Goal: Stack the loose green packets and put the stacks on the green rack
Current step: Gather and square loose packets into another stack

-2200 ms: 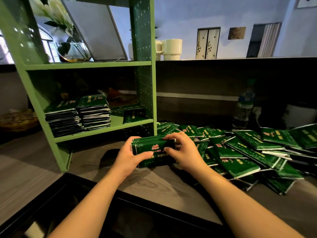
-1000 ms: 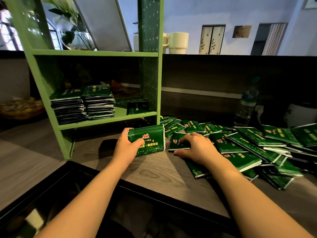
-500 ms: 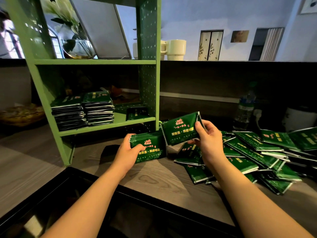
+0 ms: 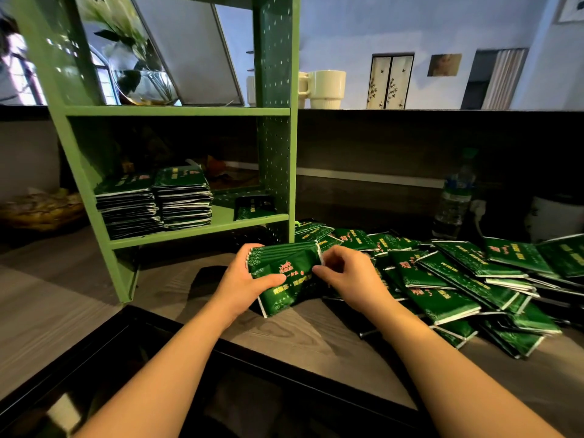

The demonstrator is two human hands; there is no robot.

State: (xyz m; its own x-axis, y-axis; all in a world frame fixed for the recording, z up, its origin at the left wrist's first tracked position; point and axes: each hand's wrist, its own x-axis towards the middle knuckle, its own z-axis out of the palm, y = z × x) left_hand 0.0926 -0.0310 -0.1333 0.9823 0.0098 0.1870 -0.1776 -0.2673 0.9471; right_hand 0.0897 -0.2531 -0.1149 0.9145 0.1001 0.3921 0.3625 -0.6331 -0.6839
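We see the left hand (image 4: pixel 243 281) gripping a small stack of green packets (image 4: pixel 284 273) by its left end, thumb laid across the printed front and fingers curled behind, so the stack stands tilted just above the wooden table (image 4: pixel 303 336). The right hand (image 4: pixel 350 276) meets the stack at its right end, fingers bent and the fingertips pinching the near packet's edge. Both hands sit directly in front of the green rack (image 4: pixel 278 128), below its lower shelf. On that shelf we count two tall piles of stacked packets (image 4: pixel 155 200) standing side by side at the left, touching or nearly so, and a single dark packet (image 4: pixel 254 207) lying flat toward the right near the perforated upright. To the right of the hands, a loose heap of green packets (image 4: pixel 458 279) spreads across the table, overlapping one another at various angles and reaching the right edge of the view. Behind the heap a clear water bottle (image 4: pixel 455 200) stands against the dark back wall. On the ledge above, just right of the rack, sit cream mugs (image 4: pixel 327 89). A glass vase (image 4: pixel 145 83) with white flowers stands on the rack's upper shelf. A black-framed glass surface (image 4: pixel 221 390) runs along the table's near edge, under our forearms.
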